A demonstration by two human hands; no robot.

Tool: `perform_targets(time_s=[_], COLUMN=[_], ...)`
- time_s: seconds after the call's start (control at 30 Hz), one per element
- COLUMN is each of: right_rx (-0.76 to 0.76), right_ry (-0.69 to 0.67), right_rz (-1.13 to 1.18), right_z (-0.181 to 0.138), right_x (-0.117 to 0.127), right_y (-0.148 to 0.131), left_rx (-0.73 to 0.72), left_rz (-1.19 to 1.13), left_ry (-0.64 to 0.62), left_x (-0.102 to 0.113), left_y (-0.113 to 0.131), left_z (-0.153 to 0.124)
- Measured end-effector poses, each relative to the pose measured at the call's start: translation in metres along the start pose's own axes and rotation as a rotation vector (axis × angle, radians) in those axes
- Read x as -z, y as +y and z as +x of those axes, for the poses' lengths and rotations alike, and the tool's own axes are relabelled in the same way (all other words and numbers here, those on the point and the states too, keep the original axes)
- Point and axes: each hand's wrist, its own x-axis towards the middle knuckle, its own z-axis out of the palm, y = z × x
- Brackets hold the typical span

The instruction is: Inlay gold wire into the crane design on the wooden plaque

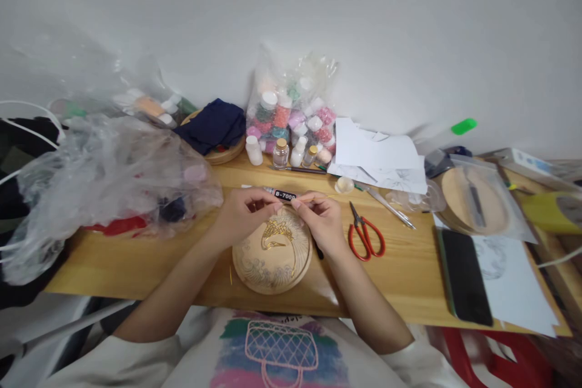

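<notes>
Head view: the left hand point(245, 211) and the right hand point(322, 218) meet above the far edge of a round wooden disc point(273, 282). On each hand, thumb and forefinger are pressed together; a fine gold wire appears to be clamped between both sets of tips, though it is too thin here to confirm its full run. The disc lies on the wooden table point(400, 279), directly in front of the person. It carries a printed line pattern, with a gold wire outline point(273, 235) laid over part of it. A tube point(285, 196) labelled B-7000 lies just beyond the fingertips.

To the right of the right forearm lie red-handled scissors point(359, 222), blades pointing away from the person. A black phone point(466, 276) rests farther right. Behind the tube stand small bottles point(253, 151), in front of a clear bag point(291, 112) of colored jars. A loose gold strand point(230, 275) lies left of the disc.
</notes>
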Motion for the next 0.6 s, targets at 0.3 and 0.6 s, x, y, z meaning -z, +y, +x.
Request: perform_targets(time_s=[0.3, 0.6], right_rx=[0.004, -0.031], right_ry=[0.020, -0.028], right_rz=[-0.004, 0.001], right_z=[0.0014, -0.0004], right_x=[0.0019, -0.0040], right_y=[-0.0051, 0.0003], left_rx=[0.023, -0.002], left_rz=[-0.074, -0.049], left_ry=[0.018, -0.002], left_x=[0.0079, 0.0033], left_y=[-0.0052, 0.0014], left_z=[-0.0050, -0.0017])
